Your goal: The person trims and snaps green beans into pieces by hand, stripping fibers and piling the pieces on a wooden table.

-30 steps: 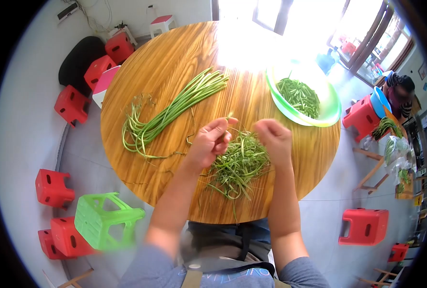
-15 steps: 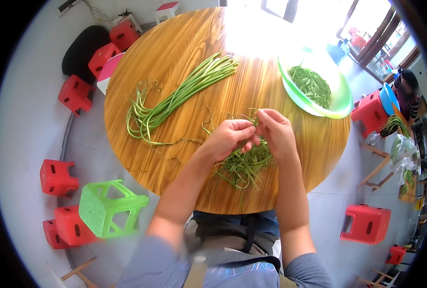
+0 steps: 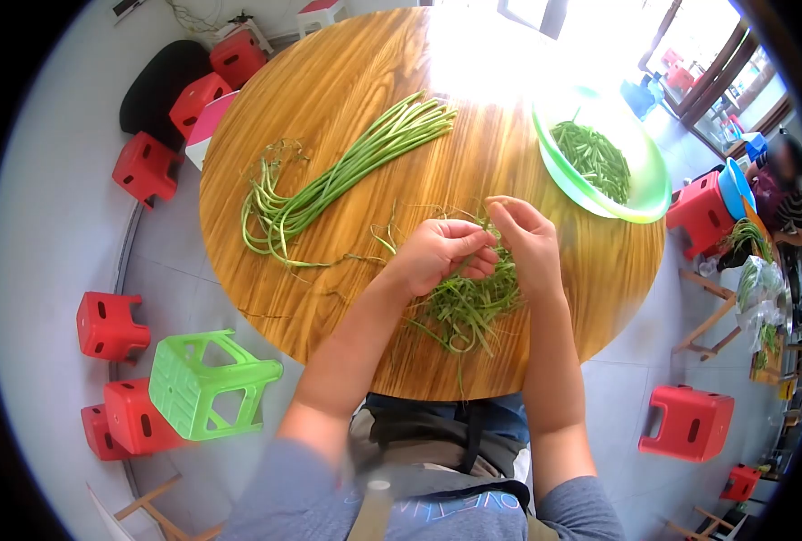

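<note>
in the head view, the fingers of my left hand (image 3: 446,254) are curled closed on a thin green stem (image 3: 486,223), mostly hidden, and those of my right hand (image 3: 529,242) are pinched together just beside it, though i cannot tell whether they grip it too. both hands are over a heap of green trimmings (image 3: 475,308) on the round wooden table (image 3: 599,279). a bundle of garlic scapes (image 3: 356,167) lies to the left, and a green plastic bowl (image 3: 619,213) of cut pieces (image 3: 592,162) stands at the right.

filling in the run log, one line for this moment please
left hand: pinching green bit; right hand: pinched alongside; scraps: below; long stems: on table; bowl: cut pieces inside
</note>
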`<state>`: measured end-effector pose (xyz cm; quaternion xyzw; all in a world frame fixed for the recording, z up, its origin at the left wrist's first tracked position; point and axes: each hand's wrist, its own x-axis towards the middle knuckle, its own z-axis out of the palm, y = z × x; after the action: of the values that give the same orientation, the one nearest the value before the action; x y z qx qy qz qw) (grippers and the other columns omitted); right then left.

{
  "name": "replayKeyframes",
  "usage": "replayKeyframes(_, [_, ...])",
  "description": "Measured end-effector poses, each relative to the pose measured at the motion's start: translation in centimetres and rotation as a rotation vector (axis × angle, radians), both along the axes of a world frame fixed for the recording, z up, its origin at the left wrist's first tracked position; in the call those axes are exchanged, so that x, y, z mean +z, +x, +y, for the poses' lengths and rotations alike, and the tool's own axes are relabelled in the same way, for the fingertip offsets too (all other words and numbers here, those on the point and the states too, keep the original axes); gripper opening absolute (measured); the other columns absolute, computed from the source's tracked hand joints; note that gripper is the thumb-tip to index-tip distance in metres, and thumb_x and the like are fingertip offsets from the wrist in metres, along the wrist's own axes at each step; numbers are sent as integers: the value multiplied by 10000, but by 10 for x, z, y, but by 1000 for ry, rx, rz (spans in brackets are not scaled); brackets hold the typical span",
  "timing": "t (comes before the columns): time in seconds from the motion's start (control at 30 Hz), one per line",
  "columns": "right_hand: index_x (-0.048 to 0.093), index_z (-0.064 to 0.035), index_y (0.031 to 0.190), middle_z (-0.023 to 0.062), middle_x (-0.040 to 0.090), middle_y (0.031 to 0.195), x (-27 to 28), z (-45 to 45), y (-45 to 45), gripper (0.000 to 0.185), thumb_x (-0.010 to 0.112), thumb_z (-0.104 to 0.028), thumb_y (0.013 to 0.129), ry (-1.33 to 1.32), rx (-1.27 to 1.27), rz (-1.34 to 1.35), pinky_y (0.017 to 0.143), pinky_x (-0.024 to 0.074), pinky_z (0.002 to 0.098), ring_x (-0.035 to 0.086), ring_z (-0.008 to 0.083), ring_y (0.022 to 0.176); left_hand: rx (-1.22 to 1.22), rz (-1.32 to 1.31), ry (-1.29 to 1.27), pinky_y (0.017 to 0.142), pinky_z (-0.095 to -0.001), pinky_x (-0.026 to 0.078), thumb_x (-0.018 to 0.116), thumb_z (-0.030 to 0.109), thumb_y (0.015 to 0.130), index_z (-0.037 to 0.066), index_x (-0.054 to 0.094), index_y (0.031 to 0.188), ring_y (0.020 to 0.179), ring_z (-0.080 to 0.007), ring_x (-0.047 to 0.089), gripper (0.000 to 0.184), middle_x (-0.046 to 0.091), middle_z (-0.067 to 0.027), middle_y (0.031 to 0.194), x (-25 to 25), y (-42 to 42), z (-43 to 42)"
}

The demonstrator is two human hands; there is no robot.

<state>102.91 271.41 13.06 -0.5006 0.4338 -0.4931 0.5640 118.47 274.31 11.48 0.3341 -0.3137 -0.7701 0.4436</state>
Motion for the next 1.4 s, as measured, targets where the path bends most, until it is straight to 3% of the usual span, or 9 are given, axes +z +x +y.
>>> replayKeyframes(0.23, [663,-22,813,22,576,786,-6,5,6,78,704,-39,748,-607,-177,334,543,422,212,536,78,632,61,189,83,744,-297,506,508,174,923,-18,576,1014,855,-193,621,223,631,-111,928,-9,-6,-1])
replayKeyframes(0.37, [664,-24,816,50,584,788,-9,3,8,87,701,-31,737,-734,-223,355,535,447,237,557,115,626,102,340,115,792,-288,483,496,183,929,35,567,1055,936,-168,595,207,620,-69,991,-18,-12,-3])
replayKeyframes(0.47, [670,-32,823,54,589,791,-9,4,10,110,701,-19,718,-815,-256,405,553,462,248,567,137,637,167,336,149,699,-247,467,498,204,927,83,580,1004,848,-119,577,165,606,-18,911,-10,-18,1])
replayKeyframes(0.63, [677,-47,829,57,591,789,-11,0,10,148,695,-7,687,-979,-181,493,569,470,256,574,161,646,266,335,99,746,-288,492,500,197,925,85,565,987,812,-133,575,144,605,-15,901,-37,-13,-6])
replayKeyframes(0.77, [655,-28,804,35,587,765,-8,3,7,57,684,-68,775,-569,-29,265,570,429,246,524,99,642,399,369,101,703,-302,506,514,178,916,90,557,956,781,-141,580,105,607,-30,853,-18,-14,-5])
replayKeyframes(1.0, [600,-36,856,9,536,690,-13,-9,-10,65,562,-81,885,-102,57,-742,484,293,179,400,70,530,551,519,52,576,-250,451,492,223,931,90,554,1036,651,-115,525,180,593,-38,807,-30,42,-24])
replayKeyframes(1.1, [583,-33,831,-15,515,673,-23,-16,-23,71,597,-92,868,-262,355,-565,483,294,182,390,44,537,543,399,6,568,-224,408,461,138,937,48,543,1105,651,-98,483,208,588,-56,879,-16,38,-23])
replayKeyframes(1.3, [602,-11,777,-52,467,632,-3,6,-6,162,702,-137,792,-229,413,311,484,318,198,383,15,560,448,221,-33,628,-250,479,458,98,928,37,529,1122,763,-149,599,216,627,-121,933,2,27,-14])
replayKeyframes(1.4, [616,-9,737,-24,484,642,1,7,-6,155,700,-129,788,-206,441,332,501,339,209,411,29,592,367,168,-41,578,-234,475,461,110,929,48,527,1126,674,-132,595,217,642,-112,825,13,24,-7])
